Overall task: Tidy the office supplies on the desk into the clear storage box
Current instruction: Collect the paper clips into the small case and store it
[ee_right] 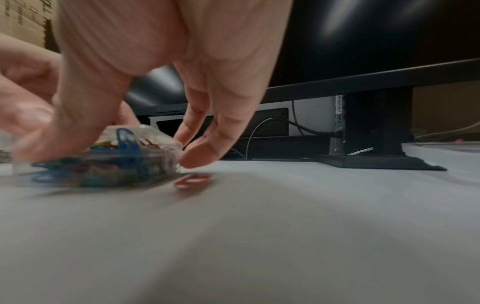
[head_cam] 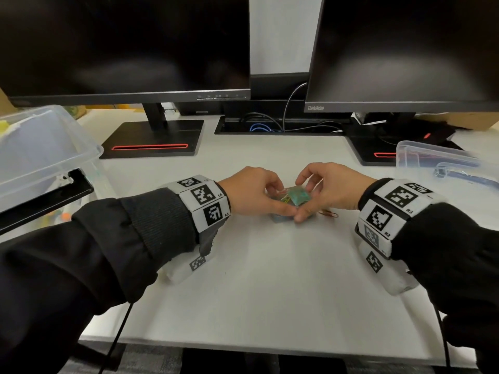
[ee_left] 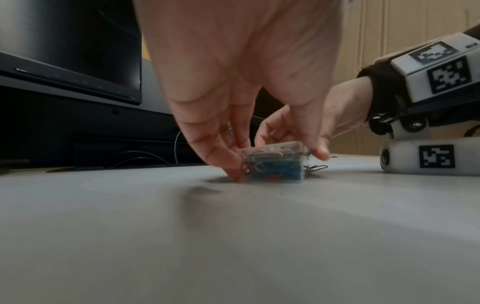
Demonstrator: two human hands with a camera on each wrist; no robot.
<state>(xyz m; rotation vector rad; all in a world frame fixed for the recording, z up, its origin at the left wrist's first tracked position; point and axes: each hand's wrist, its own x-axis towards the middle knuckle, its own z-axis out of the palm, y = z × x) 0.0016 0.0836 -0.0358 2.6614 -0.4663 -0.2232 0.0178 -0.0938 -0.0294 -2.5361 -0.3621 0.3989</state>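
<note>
From the head camera, a person's two hands meet at the middle of a white desk (head_cam: 270, 279), over a small clear paper clip case (head_cam: 293, 202) resting on it. The left hand (head_cam: 251, 191) pinches the case's near-left edge with thumb and fingers; the right hand (head_cam: 326, 190) curls over it, thumb at the near side, fingers arched above the lid. A clear storage box (head_cam: 48, 155) stands well apart at the far left; a second clear container (head_cam: 442, 163) lies at the far right. The left wrist view, low on the desk, shows the lid sitting on the case (ee_left: 275, 162) and the left fingertips (ee_left: 231, 166) clamping its end. The right wrist view, blurred, alone plainly shows a loose red paper clip (ee_right: 192, 181) on the desk just beside the case (ee_right: 109, 162), near the right fingertips (ee_right: 202, 154). The lid probably wants pressing fully closed first, with the stray clip collected, or clips may spill in carrying.
</note>
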